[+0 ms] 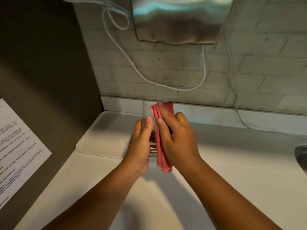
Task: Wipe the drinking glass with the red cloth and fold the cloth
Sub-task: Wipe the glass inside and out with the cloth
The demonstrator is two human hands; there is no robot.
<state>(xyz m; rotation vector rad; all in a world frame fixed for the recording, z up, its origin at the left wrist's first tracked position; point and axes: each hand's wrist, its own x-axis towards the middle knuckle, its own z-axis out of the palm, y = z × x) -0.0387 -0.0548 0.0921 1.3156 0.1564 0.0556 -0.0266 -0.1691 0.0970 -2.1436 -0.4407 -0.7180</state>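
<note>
Both hands (159, 138) press red cloth (162, 146) against drinking glass (147, 108).

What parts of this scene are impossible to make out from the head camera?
- Drinking glass: its base and right side are hidden by the left hand and the red cloth.
- Right hand: its palm side is hidden, pressed against the cloth.
- Printed notice: cut off by the left edge, its text too blurred to read.
- Metal object: cut off by the right edge, so I cannot name it.
</note>
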